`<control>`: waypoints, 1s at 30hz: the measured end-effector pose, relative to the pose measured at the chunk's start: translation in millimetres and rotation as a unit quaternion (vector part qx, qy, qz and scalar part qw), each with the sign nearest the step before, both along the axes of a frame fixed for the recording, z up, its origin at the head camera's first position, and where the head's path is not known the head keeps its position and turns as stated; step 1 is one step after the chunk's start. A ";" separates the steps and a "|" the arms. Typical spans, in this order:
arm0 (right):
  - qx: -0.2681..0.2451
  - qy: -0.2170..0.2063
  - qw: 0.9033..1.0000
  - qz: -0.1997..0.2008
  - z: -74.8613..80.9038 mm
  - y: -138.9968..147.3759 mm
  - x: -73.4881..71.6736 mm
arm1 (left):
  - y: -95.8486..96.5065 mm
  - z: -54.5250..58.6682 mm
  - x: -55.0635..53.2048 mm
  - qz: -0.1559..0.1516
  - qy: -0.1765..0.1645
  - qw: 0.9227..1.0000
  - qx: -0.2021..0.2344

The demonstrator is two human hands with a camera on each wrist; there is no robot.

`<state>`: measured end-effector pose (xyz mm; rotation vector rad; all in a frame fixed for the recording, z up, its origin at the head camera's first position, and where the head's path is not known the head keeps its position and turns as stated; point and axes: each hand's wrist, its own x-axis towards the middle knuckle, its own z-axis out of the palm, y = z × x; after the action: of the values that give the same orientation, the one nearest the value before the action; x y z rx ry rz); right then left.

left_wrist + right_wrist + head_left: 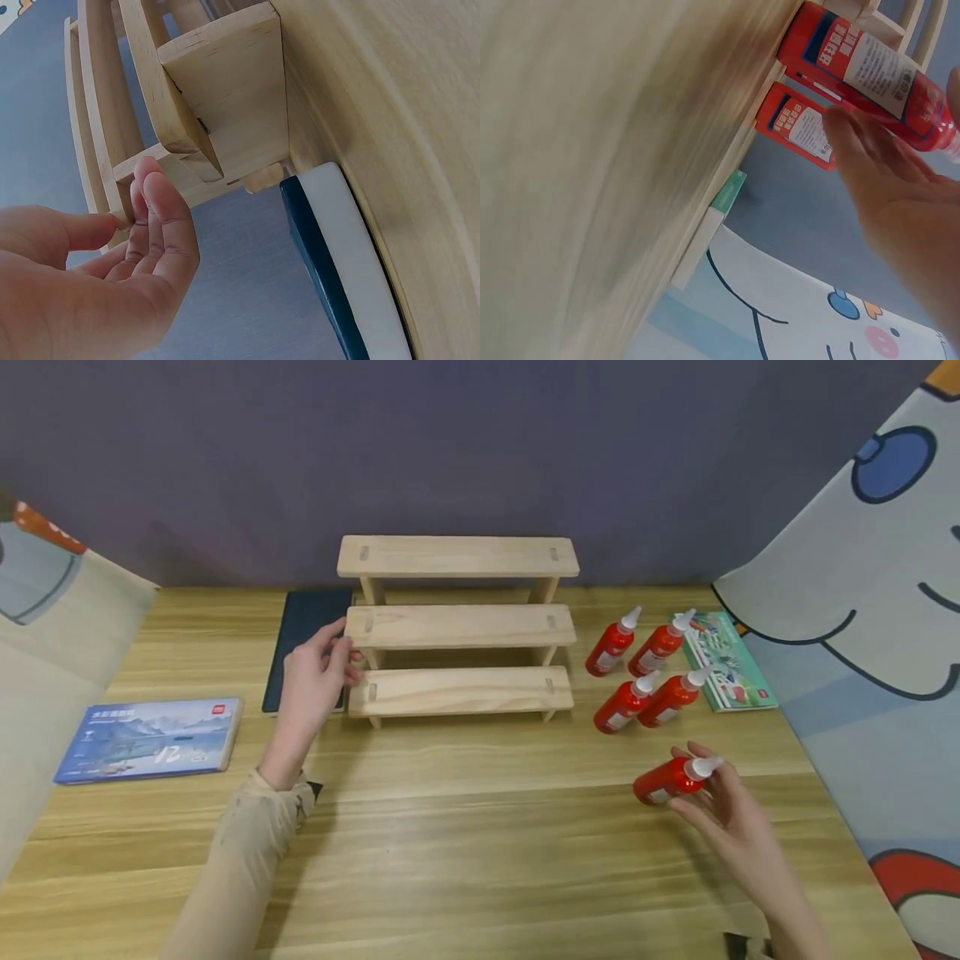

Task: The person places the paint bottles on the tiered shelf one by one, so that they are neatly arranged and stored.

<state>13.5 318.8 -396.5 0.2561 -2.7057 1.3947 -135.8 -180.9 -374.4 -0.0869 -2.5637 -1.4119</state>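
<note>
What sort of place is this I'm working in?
Likely a table set up for art or craft supplies, though the room itself is out of view. A small three-tier wooden stand, red nozzle-tipped bottles and a cartoon-printed panel suggest it.

Soft, moderately bright light fills the head view, laying a blurry-edged shadow on the table (480,860) beside the left sleeve (238,852), while both wrist views look dimmer, the right hand (900,206) softly defined.
</note>
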 end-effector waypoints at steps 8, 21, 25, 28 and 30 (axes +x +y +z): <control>0.024 -0.008 0.999 -0.023 1.3 -4.3 -4.8 | -0.8 -1.8 -1.1 0.000 -0.005 1.000 0.008; 0.062 -0.014 0.997 -0.047 4.8 -3.5 -5.8 | 1.1 -0.2 0.4 0.003 0.002 1.000 0.002; 0.068 -0.015 0.996 -0.048 5.1 -3.6 -7.2 | 0.9 -1.2 0.5 0.004 0.005 1.000 0.004; 0.068 -0.011 0.996 -0.048 6.6 -3.9 -8.3 | 0.7 -1.6 0.3 0.005 0.007 1.000 0.004; 0.068 -0.005 0.997 -0.048 8.7 -4.6 -9.1 | 0.6 -2.2 -0.1 0.005 0.007 1.000 0.003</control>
<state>4.4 314.2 -387.8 0.1263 -2.7843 1.1928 -135.9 -180.3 -376.6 -0.0830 -2.5450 -1.4109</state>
